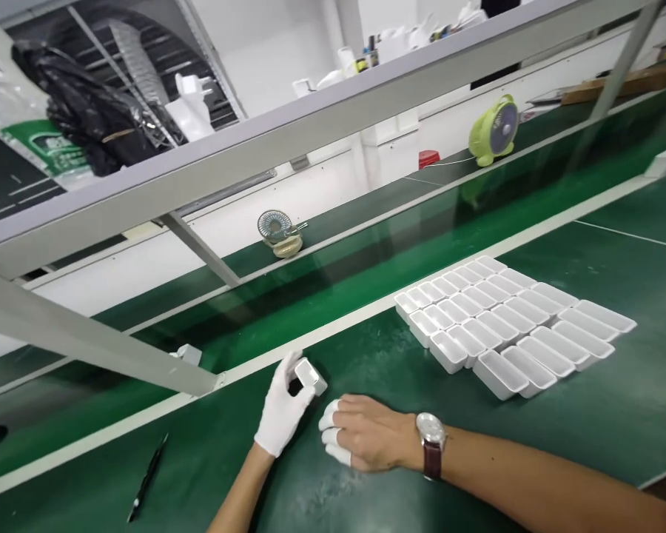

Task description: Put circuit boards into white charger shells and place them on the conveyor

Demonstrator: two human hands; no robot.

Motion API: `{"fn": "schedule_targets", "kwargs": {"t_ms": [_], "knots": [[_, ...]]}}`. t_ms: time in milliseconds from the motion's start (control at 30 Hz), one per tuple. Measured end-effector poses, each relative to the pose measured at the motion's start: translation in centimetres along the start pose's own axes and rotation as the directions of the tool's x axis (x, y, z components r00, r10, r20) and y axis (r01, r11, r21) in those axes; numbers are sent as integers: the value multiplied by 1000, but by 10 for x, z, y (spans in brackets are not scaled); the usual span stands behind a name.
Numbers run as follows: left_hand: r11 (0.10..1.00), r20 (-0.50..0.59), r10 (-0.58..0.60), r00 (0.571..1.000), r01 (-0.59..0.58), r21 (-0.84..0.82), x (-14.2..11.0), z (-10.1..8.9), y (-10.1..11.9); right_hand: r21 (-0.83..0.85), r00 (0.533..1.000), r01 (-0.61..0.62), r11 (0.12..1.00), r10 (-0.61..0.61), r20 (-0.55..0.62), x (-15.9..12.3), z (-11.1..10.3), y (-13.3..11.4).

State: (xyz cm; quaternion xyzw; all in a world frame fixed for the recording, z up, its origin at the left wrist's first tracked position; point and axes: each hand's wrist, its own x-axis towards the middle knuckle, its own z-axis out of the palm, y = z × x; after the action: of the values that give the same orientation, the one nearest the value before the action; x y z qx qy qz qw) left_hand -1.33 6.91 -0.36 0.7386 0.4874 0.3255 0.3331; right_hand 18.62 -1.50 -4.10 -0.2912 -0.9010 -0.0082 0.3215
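My left hand (282,409) wears a white glove and is closed round a small white plastic box (311,374), held just above the green bench top (211,451). My right hand (366,433) lies palm down on the bench just right of it, white cots on its fingertips, a wristwatch (431,443) on the wrist; its fingers lie flat and hold nothing. To the right stands a block of several white rectangular trays (510,322) packed in rows.
A black pen (147,477) lies at the lower left. A small white part (187,354) sits on the conveyor belt beyond the white strip. A grey metal frame bar (89,340) crosses overhead. Two small fans (493,129) stand on the far side.
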Motion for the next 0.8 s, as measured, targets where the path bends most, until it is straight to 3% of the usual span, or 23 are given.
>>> {"fn": "schedule_targets", "kwargs": {"t_ms": [100,300,433,600,700,800], "knots": [[995,21,-49,999,47,91,-6,9,-2,30,1000,-28,999,28,-1,-2,-2,-1],[997,64,-16,998,11,78,-14,6,-5,125,985,155,980,-163,58,-4,-6,-30],[997,42,-13,999,10,74,-15,6,-8,161,981,103,982,-127,144,-3,-9,-34],[995,-157,-82,984,91,52,-10,2,-23,139,970,157,978,-179,162,-3,-9,-34],[983,-321,-182,930,180,-36,-3,-10,-36,103,974,190,976,-201,106,-5,-8,-38],[966,-409,-260,875,241,-97,5,-24,-42,62,974,213,975,-217,61,-8,-7,-43]]}}
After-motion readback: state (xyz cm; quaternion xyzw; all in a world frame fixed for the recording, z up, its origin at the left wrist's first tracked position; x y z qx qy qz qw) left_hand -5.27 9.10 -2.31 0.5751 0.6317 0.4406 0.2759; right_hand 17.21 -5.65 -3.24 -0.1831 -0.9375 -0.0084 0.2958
